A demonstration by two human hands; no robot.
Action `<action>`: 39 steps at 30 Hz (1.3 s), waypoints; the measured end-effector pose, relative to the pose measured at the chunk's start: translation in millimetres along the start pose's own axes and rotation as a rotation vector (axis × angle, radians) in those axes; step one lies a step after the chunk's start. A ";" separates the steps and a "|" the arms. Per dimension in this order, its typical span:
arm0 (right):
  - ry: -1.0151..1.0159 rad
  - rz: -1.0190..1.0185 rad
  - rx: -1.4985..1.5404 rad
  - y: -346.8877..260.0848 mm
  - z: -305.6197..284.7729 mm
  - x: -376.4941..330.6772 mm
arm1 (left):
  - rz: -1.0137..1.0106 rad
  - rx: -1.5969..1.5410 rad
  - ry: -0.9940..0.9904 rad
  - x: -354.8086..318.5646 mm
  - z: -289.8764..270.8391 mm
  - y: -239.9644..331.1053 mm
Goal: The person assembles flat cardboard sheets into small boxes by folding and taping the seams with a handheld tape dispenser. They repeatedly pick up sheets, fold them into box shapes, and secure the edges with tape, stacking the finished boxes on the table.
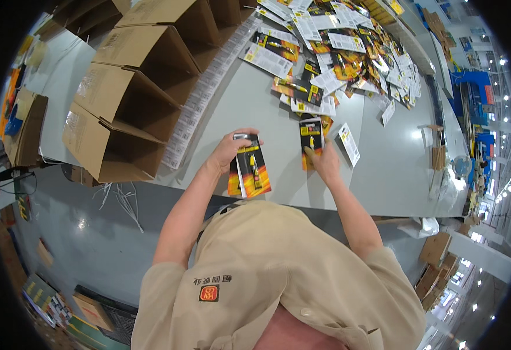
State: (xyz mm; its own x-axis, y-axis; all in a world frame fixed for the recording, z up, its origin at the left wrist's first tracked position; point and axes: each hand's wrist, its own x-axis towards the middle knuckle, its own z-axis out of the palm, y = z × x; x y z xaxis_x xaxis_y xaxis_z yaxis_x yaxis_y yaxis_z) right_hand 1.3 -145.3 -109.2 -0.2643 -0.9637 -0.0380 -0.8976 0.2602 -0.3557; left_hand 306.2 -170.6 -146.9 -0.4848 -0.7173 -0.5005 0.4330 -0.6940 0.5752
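Note:
My left hand is closed on the top edge of a small stack of blister cards, black and orange with a small yellow tube on the front one. The stack hangs near the table's front edge, its cards slightly fanned. To the right, my right hand grips another blister card of the same kind by its side, thumb across the front. Just beyond that hand lies a single white-backed card. A large loose pile of such cards, some face up and some face down, spreads over the far part of the table.
Open cardboard boxes stand in a row along the left of the grey table. Beside them runs a long strip of stacked, labelled white pieces. White ties hang below the left edge. A raised ledge borders the far right.

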 end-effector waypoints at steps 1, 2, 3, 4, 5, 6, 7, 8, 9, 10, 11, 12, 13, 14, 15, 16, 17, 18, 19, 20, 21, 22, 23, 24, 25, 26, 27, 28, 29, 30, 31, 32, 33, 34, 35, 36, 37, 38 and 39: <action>-0.127 0.006 0.146 10.9 1.1 8.0 | 0.065 -0.035 -0.024 -0.4 -1.3 0.2; -0.089 0.016 0.053 12.8 3.4 9.5 | 0.036 0.017 0.000 -1.0 -1.4 -1.0; -0.058 -0.028 0.000 4.5 9.8 6.5 | -0.006 0.024 0.047 -0.2 0.0 -2.2; 0.049 -0.106 -0.056 -7.6 12.5 1.2 | -0.013 0.042 0.080 1.0 2.2 -4.0; 0.135 -0.116 0.031 -30.1 22.0 -9.1 | -0.064 0.066 0.151 2.8 5.7 -6.7; -0.057 -0.083 0.051 -52.7 26.9 -18.9 | -0.037 0.137 0.160 5.0 9.0 -8.9; -0.197 -0.213 0.057 -77.9 33.4 -33.1 | 0.018 0.277 0.167 6.3 12.1 -11.8; -0.397 -0.312 0.012 -98.8 34.7 -47.0 | 0.066 0.416 0.218 7.1 14.4 -14.4; -0.457 -0.461 -0.070 -110.5 29.3 -54.8 | 0.141 0.549 0.246 7.0 14.9 -16.6; -0.441 -0.444 -0.056 -118.1 23.8 -58.1 | 0.090 0.292 0.217 7.0 15.1 -18.8; -0.439 -0.463 -0.002 -119.3 15.2 -57.8 | 0.081 0.296 0.237 7.1 13.1 -19.6; -0.561 -0.503 -0.033 -116.2 7.5 -53.3 | 0.090 0.290 0.211 7.4 11.0 -20.7; -0.654 -0.537 -0.065 -109.7 -0.4 -46.4 | 0.101 0.281 0.186 8.0 8.1 -21.1; -0.702 -0.626 -0.038 -102.4 -6.2 -37.4 | 0.099 0.250 0.158 8.6 5.5 -21.3; -0.626 -0.581 -0.017 -97.6 -8.7 -30.4 | 0.091 0.214 0.147 9.6 4.0 -21.6; -0.506 -0.587 0.063 -94.0 -10.0 -23.4 | 0.100 0.171 0.132 10.3 2.1 -21.3; -0.354 -0.539 0.125 -96.4 -7.7 -23.2 | 0.103 0.126 0.138 11.4 2.1 -21.6; -0.074 -0.504 0.212 -99.4 -6.9 -21.9 | 0.119 0.142 0.127 12.2 1.1 -20.9; -0.376 -0.308 0.358 -107.4 -4.3 -27.8 | 0.162 0.171 0.098 12.9 1.7 -20.9; -0.598 -0.072 0.518 -118.4 -1.9 -32.7 | 0.185 0.206 0.112 13.2 1.0 -19.5; -0.825 0.117 0.749 -127.4 -4.3 -39.3 | 0.255 0.236 0.056 12.7 1.0 -18.5; -0.773 0.058 0.547 -135.3 -8.2 -41.6 | 0.183 0.145 -0.063 11.3 0.0 -16.6; -0.766 -0.028 0.395 -139.4 -13.8 -38.3 | 0.100 0.105 -0.015 9.2 -1.5 -14.8; -0.800 -0.087 0.220 -141.5 -17.5 -32.0 | 0.060 0.049 -0.016 6.6 -3.5 -12.8; -0.502 -0.342 0.137 -137.5 -21.6 -13.6 | -0.023 0.004 0.041 4.7 -5.6 -11.1; -0.318 -0.502 -0.035 -127.1 -24.9 14.3 | -0.021 -0.041 0.059 2.5 -7.5 -10.5; -0.174 -0.588 -0.128 -114.4 -24.9 50.1 | 0.007 -0.061 -0.005 2.1 -9.2 -9.8; -0.077 -0.684 -0.147 -102.9 -16.8 87.0 | -0.022 -0.064 -0.015 1.5 -10.5 -10.1; 0.060 -0.748 -0.180 -90.5 -7.2 125.8 | -0.054 -0.064 -0.016 2.9 -11.4 -9.9; -0.207 -0.781 -0.297 -80.0 6.2 155.9 | -0.021 -0.046 -0.080 4.7 -11.5 -10.8; -0.363 -0.830 -0.387 -72.5 18.9 180.5 | -0.048 0.005 -0.026 7.3 -11.3 -11.3; -0.391 -0.933 -0.320 -66.5 24.0 197.0 | -0.044 0.040 -0.021 10.4 -10.7 -12.2; -0.336 -0.948 -0.343 -65.8 22.5 206.7 | 0.010 0.050 -0.049 13.2 -9.8 -13.1; -0.254 -1.023 -0.284 -70.4 19.8 203.8 | 0.021 0.052 -0.055 16.9 -8.6 -13.8; -0.128 -1.090 -0.194 -79.0 14.4 188.0 | -0.047 -0.051 -0.045 19.7 -7.7 -13.8; -0.100 -1.128 -0.218 -92.7 2.3 172.3 | -0.084 -0.160 -0.079 24.1 -6.7 -12.6; -0.337 -1.206 -0.231 -110.1 -7.0 146.6 | -0.146 -0.243 -0.037 27.5 -6.0 -10.6; -0.506 -1.191 -0.243 -128.7 -13.5 117.9 | -0.109 -0.228 -0.118 31.4 -4.1 -8.8; -0.741 -1.416 -0.224 -143.1 -19.7 87.2 | -0.104 -0.188 -0.120 34.4 -3.0 -5.8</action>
State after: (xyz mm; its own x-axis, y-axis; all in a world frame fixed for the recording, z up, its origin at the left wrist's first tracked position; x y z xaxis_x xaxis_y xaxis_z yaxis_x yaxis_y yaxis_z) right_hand 99.7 -265.4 -43.3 0.9398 -0.2238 -0.2582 -0.3089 -0.8795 -0.3620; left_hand 289.3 -191.5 -169.4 -0.6164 -0.6364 -0.4637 0.5044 -0.7713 0.3881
